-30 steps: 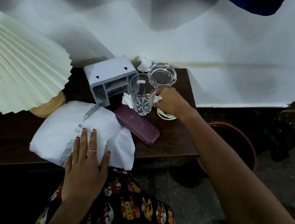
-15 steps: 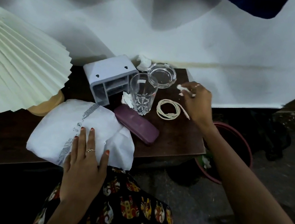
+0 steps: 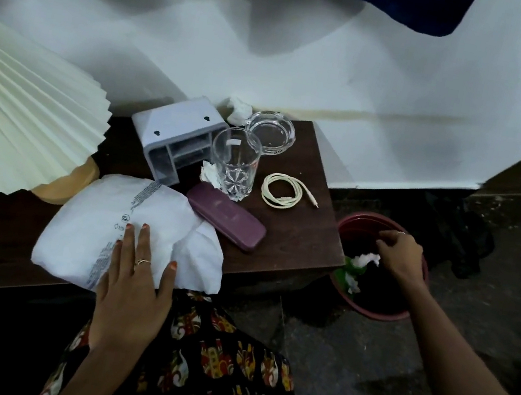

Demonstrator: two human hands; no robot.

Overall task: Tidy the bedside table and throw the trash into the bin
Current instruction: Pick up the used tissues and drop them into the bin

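Trash, a small white crumpled wad point(image 3: 367, 260), lay just under the fingertips of the right hand point(image 3: 401, 257), which hung over the open mouth of the dark red bin point(image 3: 374, 312) on the floor beside the right edge of the bedside table point(image 3: 297, 238). The fingers curled downward and loose; whether they were touching the wad or had let it go could not be told, since the bin's inside was dark and the hand covered part of it. A green scrap and other pale bits showed dimly in the bin below.

The left hand point(image 3: 134, 293) lay flat with its fingers spread on a large white paper bag point(image 3: 128, 229) at the table's front edge, pressing on it and gripping nothing.

Near the back edge stood a clear glass ashtray point(image 3: 270, 131), with a crumpled tissue point(image 3: 239, 110) touching its left side. A tall drinking glass point(image 3: 234, 162) stood in front of the ashtray; it partly hid a second crumpled tissue point(image 3: 210, 173) beside a grey plastic organiser point(image 3: 178, 134) lying tipped over. A coiled white cable point(image 3: 283, 190) lay toward the right edge, and a purple case point(image 3: 225, 220) lay just in front of the glass. A pleated lampshade point(image 3: 15, 119), cut off by the frame, covered the table's left end.
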